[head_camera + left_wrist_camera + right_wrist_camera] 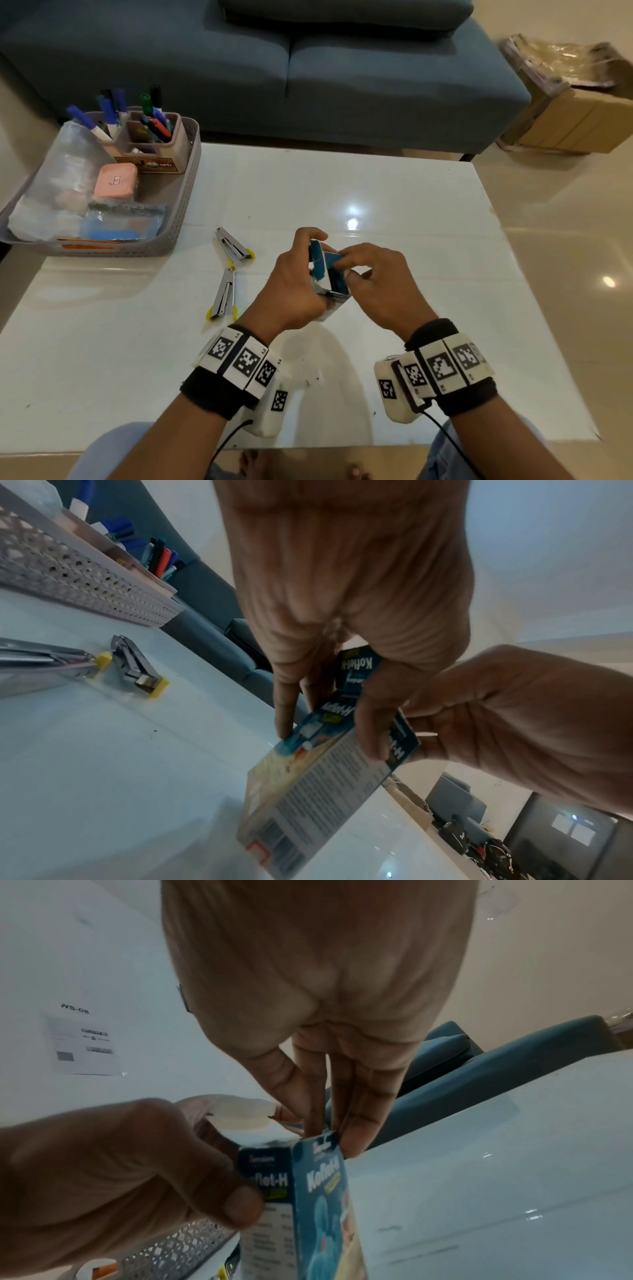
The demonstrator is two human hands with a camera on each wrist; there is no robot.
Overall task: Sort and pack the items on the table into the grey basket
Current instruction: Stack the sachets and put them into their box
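A small blue-and-white carton [330, 279] marked Koflet-H stands tilted over the middle of the white table [411, 212], its top flap [240, 1118] open. My left hand [294, 274] grips the carton's body, thumb on one printed side [270, 1180]. My right hand [363, 267] pinches the carton's open top edge with its fingertips [352, 1139]. The left wrist view shows the carton [318, 772] with both hands around its upper end. The grey basket [185, 192] sits at the table's left back corner. Two metal staplers [234, 244] [224, 294] with yellow ends lie between basket and hands.
The basket holds a pen holder [154, 144] full of markers, a pink box [115, 181] and plastic bags [61, 185]. A blue sofa [308, 85] stands behind the table, a cardboard box [575, 116] on the floor at right.
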